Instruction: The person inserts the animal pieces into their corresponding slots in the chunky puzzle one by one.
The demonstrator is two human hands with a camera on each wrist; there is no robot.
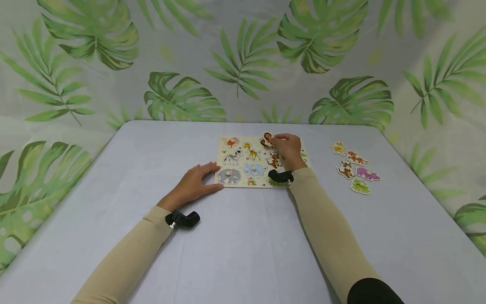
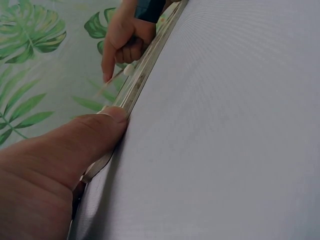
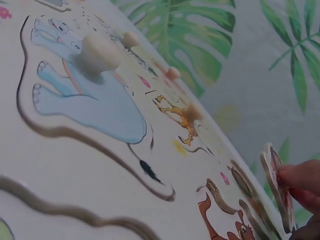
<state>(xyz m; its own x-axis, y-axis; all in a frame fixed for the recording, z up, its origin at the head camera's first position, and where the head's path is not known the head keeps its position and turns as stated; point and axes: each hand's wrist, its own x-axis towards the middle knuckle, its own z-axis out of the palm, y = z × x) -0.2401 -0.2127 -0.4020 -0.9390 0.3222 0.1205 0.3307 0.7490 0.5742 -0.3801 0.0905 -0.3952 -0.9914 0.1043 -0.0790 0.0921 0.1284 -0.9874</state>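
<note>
A wooden knob puzzle board (image 1: 262,183) with animal pictures lies on the table. My right hand (image 1: 290,151) pinches a brown animal puzzle piece (image 1: 267,136) above the board's far side. In the right wrist view that piece (image 3: 276,187) stands tilted on edge near a recess. My left hand (image 1: 191,183) rests against the board's left edge, fingers spread, its thumb (image 2: 95,132) along the near side. An elephant piece (image 1: 229,176), a blue animal piece (image 1: 253,169), a zebra (image 1: 233,158) and a giraffe (image 1: 252,151) show on the board. My right hand and wrist hide part of its right side.
To the right of the board lie several loose pieces, among them a purple animal (image 1: 367,174), a green one (image 1: 360,186), an orange one (image 1: 357,157) and a yellow one (image 1: 339,147). A leaf-patterned cloth (image 1: 243,105) hangs behind the white table (image 1: 235,253).
</note>
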